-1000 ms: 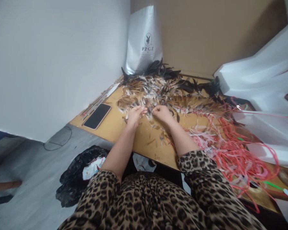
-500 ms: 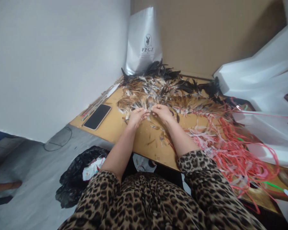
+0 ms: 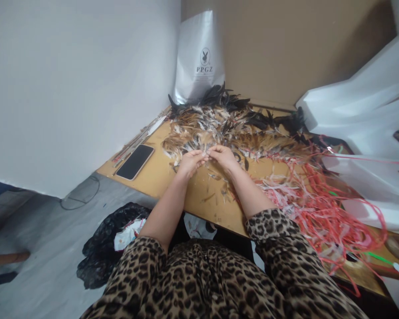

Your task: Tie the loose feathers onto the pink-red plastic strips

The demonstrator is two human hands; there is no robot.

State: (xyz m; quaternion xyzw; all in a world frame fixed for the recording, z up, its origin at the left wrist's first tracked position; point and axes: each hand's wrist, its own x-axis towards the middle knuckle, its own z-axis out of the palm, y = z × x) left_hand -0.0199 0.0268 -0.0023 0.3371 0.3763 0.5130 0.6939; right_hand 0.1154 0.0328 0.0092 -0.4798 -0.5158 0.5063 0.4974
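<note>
1. Head view: left hand point(image 3: 189, 162) and right hand point(image 3: 223, 157) met fingertip to fingertip at near edge of feather pile point(image 3: 232, 126) on table point(image 3: 186, 195).
2. Both hands pinched a small pale feather point(image 3: 206, 155) between them; fingers curled, thumbs pressed to forefingers. Feather too small to tell more.
3. Feather sat between the two hands, just above table top, touching pile's front edge.
4. Pile spread beyond the hands, brown and white near, black at far side.
5. Red string tangle point(image 3: 319, 199) lay right of right forearm, near it, running to table's right end.
6. Phone point(image 3: 134, 161) lay face up left of left hand, well apart, near table's left edge.
7. White bag point(image 3: 199, 57) stood upright behind pile against wall.
8. Black bag point(image 3: 109, 239) lay on floor below table, left of left arm.
9. Loose feather bits point(image 3: 216, 192) scattered on table between forearms.
</note>
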